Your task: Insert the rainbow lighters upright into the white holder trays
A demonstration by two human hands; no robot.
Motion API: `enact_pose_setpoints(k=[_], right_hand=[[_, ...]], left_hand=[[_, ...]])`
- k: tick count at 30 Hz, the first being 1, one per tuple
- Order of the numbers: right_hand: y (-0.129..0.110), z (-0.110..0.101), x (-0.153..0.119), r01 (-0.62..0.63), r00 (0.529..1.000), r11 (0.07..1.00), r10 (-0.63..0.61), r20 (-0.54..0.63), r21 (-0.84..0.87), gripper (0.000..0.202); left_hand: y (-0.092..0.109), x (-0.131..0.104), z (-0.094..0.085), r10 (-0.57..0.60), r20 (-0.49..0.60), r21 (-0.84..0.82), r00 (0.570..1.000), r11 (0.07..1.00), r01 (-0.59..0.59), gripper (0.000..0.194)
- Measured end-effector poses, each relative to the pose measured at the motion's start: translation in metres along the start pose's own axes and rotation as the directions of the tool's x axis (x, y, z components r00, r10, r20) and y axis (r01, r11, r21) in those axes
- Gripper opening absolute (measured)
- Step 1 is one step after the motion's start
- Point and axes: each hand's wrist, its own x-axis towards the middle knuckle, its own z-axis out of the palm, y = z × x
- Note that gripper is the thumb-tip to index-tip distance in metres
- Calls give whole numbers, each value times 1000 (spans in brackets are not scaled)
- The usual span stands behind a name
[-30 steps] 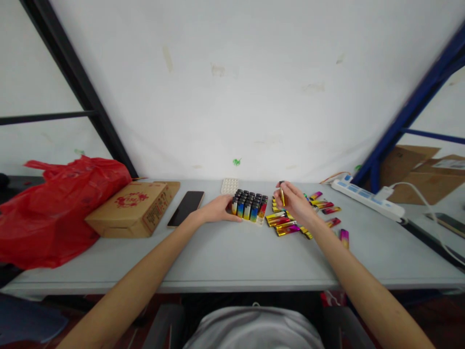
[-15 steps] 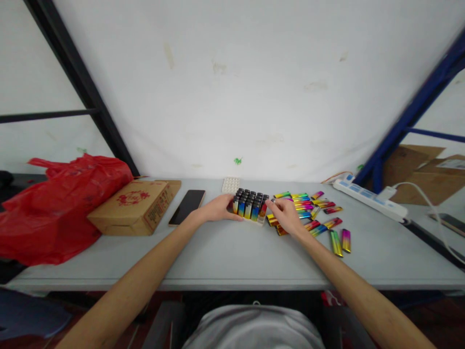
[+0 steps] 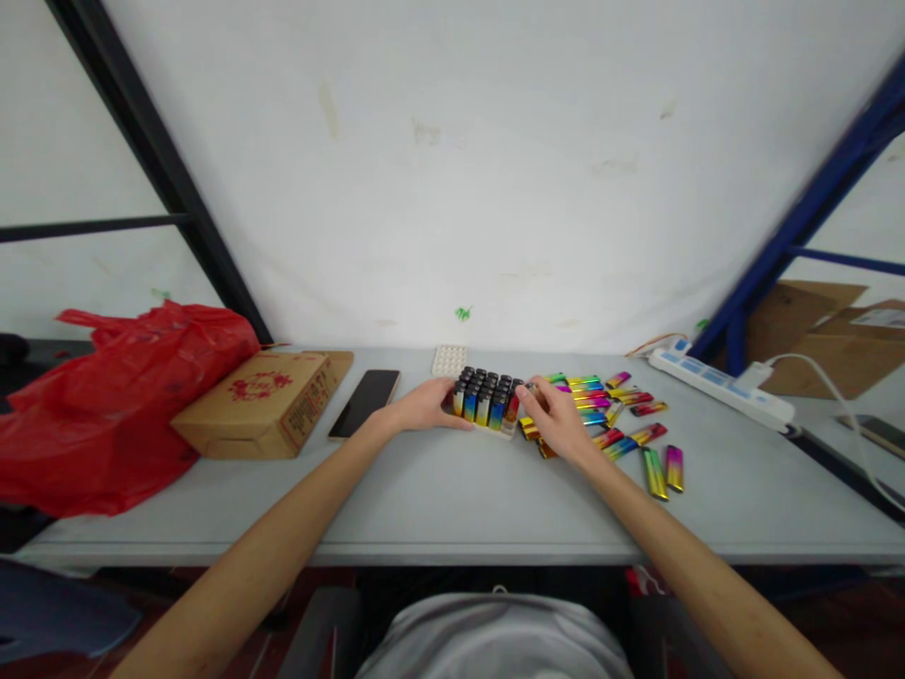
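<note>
Several shiny lighters (image 3: 483, 407) with black tops stand upright in rows in a white tray (image 3: 503, 434) at the middle of the table. My left hand (image 3: 428, 405) is closed around the tray's left end, with the thumb along its near side. At the tray's right end, my right hand (image 3: 555, 415) pinches a lighter (image 3: 533, 387); the fingers hide most of it, and only a small metallic bit shows. A red lighter (image 3: 513, 407) stands in the tray beside those fingertips. Loose rainbow-coloured lighters (image 3: 590, 396) lie in a pile behind and right of my right hand.
A white holed tray (image 3: 450, 359) lies near the wall. On the left are a black phone (image 3: 364, 404), a cardboard box (image 3: 251, 401) and a red plastic bag (image 3: 134, 405). A white power strip (image 3: 721, 387) with a plugged cable runs along the right side.
My right hand's fingers have shifted slightly at the tray's right end, the index finger now higher. My left hand and the tray have stayed in place.
</note>
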Motion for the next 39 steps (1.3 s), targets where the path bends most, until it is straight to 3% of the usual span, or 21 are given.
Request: enact_pose_setpoints(k=[6,11,22,31,36,39], right_hand=[[1,-12,1,143,988,986,-138,67,-81,33],[3,-14,1,330,943,934,-318,101,-134,33],[11,-9,-1,232,967,950,-203,153,-208,44],[14,-10,0,291,928,898,-182,325,-330,40],[15,-6,2,249,952,805,-102,288,-538,45],[14,-6,1,245,948,809,-84,307,-535,48]], left_hand=[[-2,0,1,-7,4,-9,1000,1000,7,63],[-1,-1,1,-32,1,15,999,999,32,60],[3,-1,-1,-24,2,30,1000,999,24,59],[0,0,0,2,4,-7,1000,1000,-2,64],[0,-1,1,-7,-20,6,1000,1000,8,62],[0,0,1,-19,-21,36,1000,999,20,63]])
